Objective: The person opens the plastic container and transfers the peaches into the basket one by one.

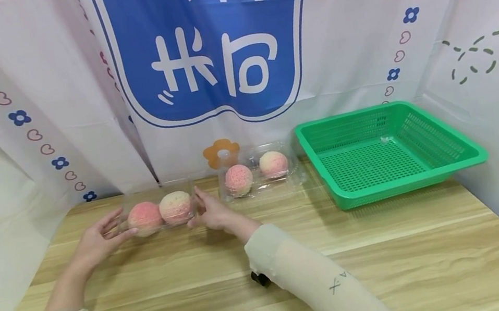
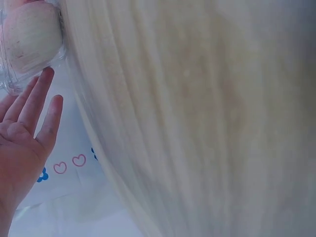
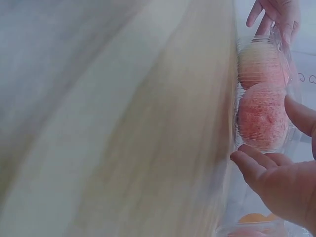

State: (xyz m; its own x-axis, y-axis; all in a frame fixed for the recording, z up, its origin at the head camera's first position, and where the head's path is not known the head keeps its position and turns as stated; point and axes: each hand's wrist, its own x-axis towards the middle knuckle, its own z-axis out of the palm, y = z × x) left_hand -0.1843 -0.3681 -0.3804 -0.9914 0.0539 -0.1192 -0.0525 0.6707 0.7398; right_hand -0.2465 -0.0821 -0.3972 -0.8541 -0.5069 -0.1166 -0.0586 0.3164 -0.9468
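Printed cloth (image 1: 347, 32) hung behind the far edge of the desk (image 1: 292, 260). Wood looked smooth; an uneven push could have set light plastic skating into the cloth.

Green basket (image 1: 422, 176) stood at the right, well apart from both hands; little risk there.

Left container (image 1: 160, 208), clear plastic, lay at the far left of the desk, between the two hands. Couldn't tell whether it rested fully on the wood. Walls looked thin, likely to buckle if squeezed from end to end. Lid fastening unreadable; if loose, a tilt could have spilled the contents.

Right container (image 1: 257, 180), similar, sat near it, two more balls inside. An outward swing of the right wrist might have knocked it.

Left hand (image 1: 97, 242): fingers nearly straight, thumb apart, fingertips at the left container's end. Right hand (image 1: 214, 212): thumb and fingers spread at the opposite end. Neither looked clamped; with such light hold, one end could have dropped in a lift.

Pink ball (image 1: 145, 219) and pale-topped ball (image 1: 176, 208) lay side by side, perhaps crumbly; a hard bump could have marked them.
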